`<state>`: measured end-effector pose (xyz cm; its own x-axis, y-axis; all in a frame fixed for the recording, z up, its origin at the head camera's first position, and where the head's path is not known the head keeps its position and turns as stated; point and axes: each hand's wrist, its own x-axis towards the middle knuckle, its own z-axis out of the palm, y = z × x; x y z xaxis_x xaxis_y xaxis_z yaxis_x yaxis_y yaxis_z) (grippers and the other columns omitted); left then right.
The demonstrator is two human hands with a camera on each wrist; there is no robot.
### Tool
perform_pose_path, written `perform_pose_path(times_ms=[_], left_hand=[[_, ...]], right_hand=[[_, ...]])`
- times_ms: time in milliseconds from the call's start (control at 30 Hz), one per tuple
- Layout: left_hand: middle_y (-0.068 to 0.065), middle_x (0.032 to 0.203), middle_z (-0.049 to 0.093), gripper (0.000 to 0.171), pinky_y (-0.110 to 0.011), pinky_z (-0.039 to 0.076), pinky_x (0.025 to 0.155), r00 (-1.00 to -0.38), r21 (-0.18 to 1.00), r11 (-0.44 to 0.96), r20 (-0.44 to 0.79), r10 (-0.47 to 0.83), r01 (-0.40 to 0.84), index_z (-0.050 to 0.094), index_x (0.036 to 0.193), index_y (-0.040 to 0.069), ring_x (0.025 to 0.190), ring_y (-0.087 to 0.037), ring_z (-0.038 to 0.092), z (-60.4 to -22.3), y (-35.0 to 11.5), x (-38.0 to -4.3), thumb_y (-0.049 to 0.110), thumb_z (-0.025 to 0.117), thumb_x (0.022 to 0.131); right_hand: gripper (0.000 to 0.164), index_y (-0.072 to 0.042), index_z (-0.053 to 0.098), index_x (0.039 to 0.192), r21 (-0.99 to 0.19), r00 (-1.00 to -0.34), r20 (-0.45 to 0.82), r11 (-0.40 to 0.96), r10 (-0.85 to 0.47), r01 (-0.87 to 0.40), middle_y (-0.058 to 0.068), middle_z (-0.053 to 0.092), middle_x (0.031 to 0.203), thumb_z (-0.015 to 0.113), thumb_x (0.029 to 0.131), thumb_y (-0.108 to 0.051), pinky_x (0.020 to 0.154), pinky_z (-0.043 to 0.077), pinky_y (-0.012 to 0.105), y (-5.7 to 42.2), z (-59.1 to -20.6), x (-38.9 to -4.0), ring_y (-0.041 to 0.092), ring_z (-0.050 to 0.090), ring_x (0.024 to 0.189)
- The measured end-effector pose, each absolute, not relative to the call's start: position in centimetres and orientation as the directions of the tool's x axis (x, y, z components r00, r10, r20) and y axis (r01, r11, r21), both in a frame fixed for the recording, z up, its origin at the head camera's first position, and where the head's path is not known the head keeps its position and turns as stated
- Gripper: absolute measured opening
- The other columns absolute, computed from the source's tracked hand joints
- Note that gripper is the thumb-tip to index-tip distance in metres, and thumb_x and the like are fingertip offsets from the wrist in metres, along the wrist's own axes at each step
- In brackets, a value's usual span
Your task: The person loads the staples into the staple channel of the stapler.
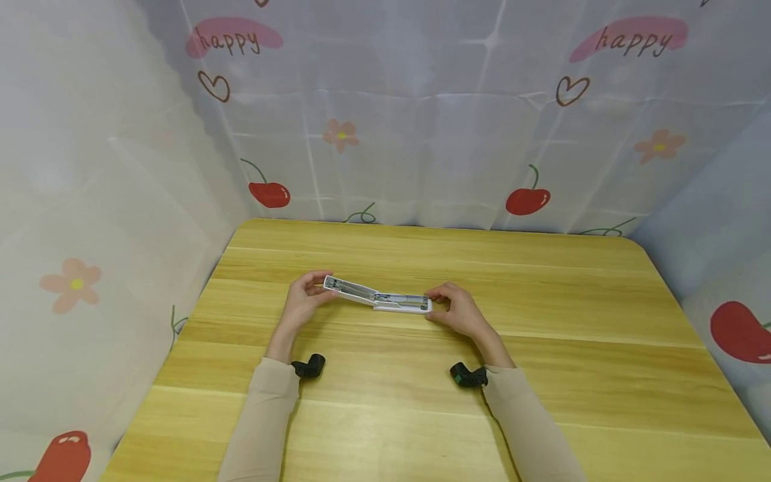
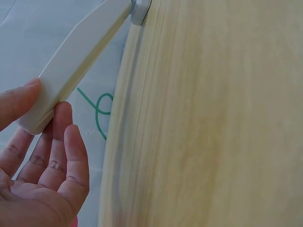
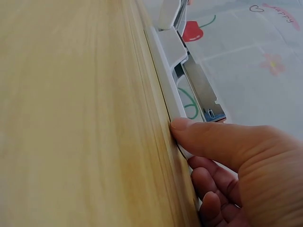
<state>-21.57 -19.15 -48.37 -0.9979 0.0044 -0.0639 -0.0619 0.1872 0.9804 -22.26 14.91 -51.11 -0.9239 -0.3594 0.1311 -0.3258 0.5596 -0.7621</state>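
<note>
A white stapler [image 1: 402,308] is opened out wide between both hands, its metal insides facing up in the head view. My left hand [image 1: 303,302] pinches the end of its raised top arm [image 2: 71,61], thumb on one side and fingertips on the other. At the other end, my right hand [image 1: 459,312] grips the tip of the base [image 3: 165,80] between thumb and fingers. The metal staple channel [image 3: 201,85] stands a little apart from the base in the right wrist view. The top arm slants upward to the left from the hinge.
The hands are over a wooden table [image 1: 385,415]. A white curtain [image 1: 409,147] printed with cherries, flowers and hearts hangs behind it and along the sides. Each wrist wears a small black camera [image 1: 310,366].
</note>
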Motion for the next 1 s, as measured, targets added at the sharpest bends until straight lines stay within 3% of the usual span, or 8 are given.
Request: perform_pose_path(times_ms=[333,567,800,1000], left_hand=[[-0.022,0.128,0.058,0.050,-0.019,0.053,0.076,-0.999,0.982,0.181,-0.053,0.005,-0.051,0.056,0.131,-0.003,0.090,-0.010,0.060,-48.3,-19.1,-21.4,-0.003,0.073,0.084],[-0.015,0.120,0.061,0.050,-0.024,0.055,0.079,-1.000,0.987,0.160,-0.030,0.005,-0.029,0.058,0.132,0.000,0.092,-0.011,0.061,-47.8,-18.7,-21.4,-0.001,0.073,0.085],[-0.016,0.120,0.063,0.049,-0.017,0.053,0.081,-0.998,0.991,0.117,0.066,0.002,0.065,0.059,0.130,-0.004,0.097,-0.013,0.060,-47.3,-17.5,-21.7,-0.002,0.073,0.084],[-0.019,0.115,0.064,0.045,-0.019,0.053,0.083,-0.988,0.985,0.083,0.152,0.028,0.154,0.063,0.125,-0.004,0.095,-0.012,0.060,-46.6,-15.5,-22.2,-0.001,0.075,0.082]], right_hand=[[0.032,-0.005,0.071,0.109,-0.735,-0.918,0.134,0.584,-0.374,-0.345,0.006,0.063,0.100,0.081,0.079,-0.011,0.078,0.045,0.032,14.8,-51.2,-22.3,0.020,0.054,0.089],[0.032,-0.005,0.071,0.110,-0.734,-0.919,0.128,0.587,-0.373,-0.341,0.007,0.063,0.101,0.080,0.080,-0.011,0.079,0.045,0.033,14.8,-51.2,-22.4,0.020,0.054,0.090],[0.032,-0.005,0.070,0.110,-0.733,-0.919,0.127,0.589,-0.374,-0.341,0.007,0.063,0.100,0.081,0.080,-0.012,0.079,0.045,0.033,14.9,-51.3,-22.4,0.020,0.054,0.090],[0.031,-0.006,0.071,0.109,-0.733,-0.919,0.120,0.591,-0.376,-0.337,0.006,0.063,0.100,0.081,0.080,-0.013,0.079,0.045,0.034,14.9,-51.4,-22.4,0.020,0.054,0.090]])
